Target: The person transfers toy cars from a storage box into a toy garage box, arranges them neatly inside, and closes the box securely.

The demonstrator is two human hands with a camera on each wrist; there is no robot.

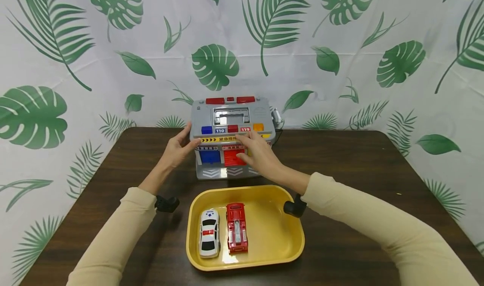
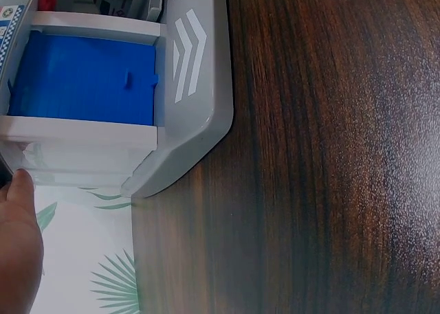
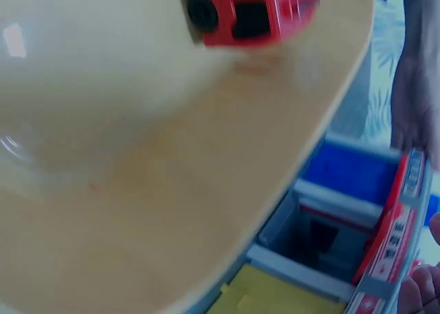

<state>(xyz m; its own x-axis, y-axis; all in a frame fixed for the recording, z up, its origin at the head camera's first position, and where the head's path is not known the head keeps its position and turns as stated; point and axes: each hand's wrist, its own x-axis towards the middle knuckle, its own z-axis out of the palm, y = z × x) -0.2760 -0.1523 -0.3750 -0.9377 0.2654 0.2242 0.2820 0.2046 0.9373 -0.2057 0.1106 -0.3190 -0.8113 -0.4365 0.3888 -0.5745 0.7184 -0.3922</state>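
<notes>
A grey toy rescue garage (image 1: pixel 261 109) stands at the back of the table, with a blue door (image 1: pixel 209 157) and a red door (image 1: pixel 232 158) in front. My left hand (image 1: pixel 175 150) holds its left front corner, thumb over the roof's front edge and fingers along the side. My right hand (image 1: pixel 262 158) touches the roof's front, with its thumb by the red door. In the right wrist view the red door (image 3: pixel 379 242) looks swung outward above a grey bay (image 3: pixel 320 235). A yellow door (image 3: pixel 275 291) also shows there, while the right hand's fingers (image 3: pixel 421 286) are partly cut off.
Nearer me, a yellow tray (image 1: pixel 277 265) holds a white toy police car (image 1: pixel 208 234) and a red toy fire truck (image 1: pixel 237 229). The dark wooden table (image 1: pixel 355 164) meets a leaf-patterned cloth (image 1: pixel 159 55) behind. Something white with a dark cord (image 1: pixel 277 117) sits at the garage's right.
</notes>
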